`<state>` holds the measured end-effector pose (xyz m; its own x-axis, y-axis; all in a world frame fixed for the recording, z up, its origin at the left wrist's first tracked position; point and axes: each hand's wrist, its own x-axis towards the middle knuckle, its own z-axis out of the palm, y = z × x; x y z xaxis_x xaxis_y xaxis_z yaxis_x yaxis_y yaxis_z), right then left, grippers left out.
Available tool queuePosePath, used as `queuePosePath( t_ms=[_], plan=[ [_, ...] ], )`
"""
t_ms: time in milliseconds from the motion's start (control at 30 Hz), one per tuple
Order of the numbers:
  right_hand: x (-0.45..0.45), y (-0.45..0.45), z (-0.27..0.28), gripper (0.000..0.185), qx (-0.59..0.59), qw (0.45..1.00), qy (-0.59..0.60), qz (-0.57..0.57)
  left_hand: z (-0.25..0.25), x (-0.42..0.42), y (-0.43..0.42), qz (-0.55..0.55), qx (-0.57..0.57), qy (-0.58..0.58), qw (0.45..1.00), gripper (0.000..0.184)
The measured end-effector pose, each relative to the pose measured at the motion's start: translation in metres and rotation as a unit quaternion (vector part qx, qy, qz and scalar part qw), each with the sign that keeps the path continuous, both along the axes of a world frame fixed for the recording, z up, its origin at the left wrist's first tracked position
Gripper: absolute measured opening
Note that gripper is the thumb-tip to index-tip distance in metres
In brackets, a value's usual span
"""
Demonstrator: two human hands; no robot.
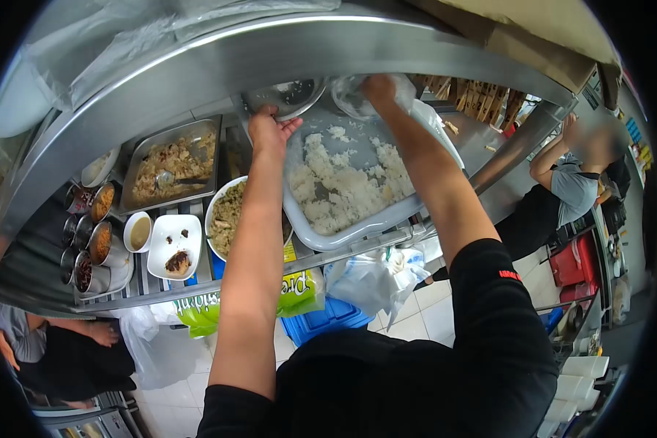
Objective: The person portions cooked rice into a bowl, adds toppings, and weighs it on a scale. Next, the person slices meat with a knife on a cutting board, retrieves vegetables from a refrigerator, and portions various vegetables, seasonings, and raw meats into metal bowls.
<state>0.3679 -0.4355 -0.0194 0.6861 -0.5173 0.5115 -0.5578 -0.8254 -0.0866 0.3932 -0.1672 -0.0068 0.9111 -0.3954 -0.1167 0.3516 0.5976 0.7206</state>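
My left hand (pixel 271 131) is at the near edge of a round metal bowl (pixel 299 109) with some white grains in it. Its thumb and fingers meet the rim, apparently gripping it. My right hand (pixel 378 89) reaches to a clear plastic bag or liner (pixel 350 98) at the far side, and its fingers are hidden from me. Between my forearms lies a large pale plastic tub (pixel 328 239) holding clumps of cooked white rice (pixel 343 179). Beside my left forearm stands a white bowl of greenish chopped food (pixel 228 215).
Left are a metal tray (pixel 213 160) of mixed food with a spoon, a white square dish (pixel 190 266), a cup of sauce (pixel 138 232) and several metal condiment cups (pixel 106 244). A steel shelf edge (pixel 233 62) runs above. One person (pixel 569 190) stands right, another (pixel 58 350) lower left.
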Motion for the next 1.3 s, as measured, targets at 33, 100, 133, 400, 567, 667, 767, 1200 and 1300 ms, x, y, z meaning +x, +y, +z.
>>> queuePosePath(
  t_ms=[33,100,133,400,567,667,767,1200,1300],
  plan=[
    [0.007,-0.016,-0.012,0.025,-0.004,0.998,-0.061,0.010,-0.002,0.004,-0.002,0.004,-0.010,0.003,1.000,0.030],
    [0.023,-0.034,-0.047,0.027,-0.006,0.984,-0.177,0.028,-0.010,0.010,-0.004,0.011,-0.024,0.013,1.000,0.029],
    [0.017,-0.025,-0.040,0.030,-0.041,0.985,-0.152,0.067,-0.009,0.009,-0.002,0.004,-0.025,0.004,1.000,0.029],
    [-0.017,0.123,-0.014,0.049,0.123,0.867,0.266,0.402,-0.004,0.001,-0.001,0.009,-0.033,0.028,0.999,0.028],
    [0.052,0.128,-0.079,0.048,0.121,0.876,0.174,0.434,-0.006,0.007,-0.002,0.005,-0.038,0.018,0.999,0.028],
    [0.125,0.077,-0.079,0.035,0.154,0.912,-0.018,0.379,-0.009,0.009,0.001,-0.003,-0.052,-0.006,0.999,0.028],
    [0.124,0.056,-0.045,0.026,0.005,0.933,-0.196,0.303,-0.006,0.006,0.002,0.016,-0.063,-0.008,0.998,0.028],
    [-0.003,0.006,0.028,0.037,0.145,0.922,0.275,0.230,-0.007,0.007,0.002,0.031,-0.105,0.013,0.994,0.030],
    [-0.029,0.067,-0.015,0.045,0.307,0.893,0.306,0.119,-0.007,0.007,0.002,0.029,-0.096,0.009,0.995,0.030]
  ],
)
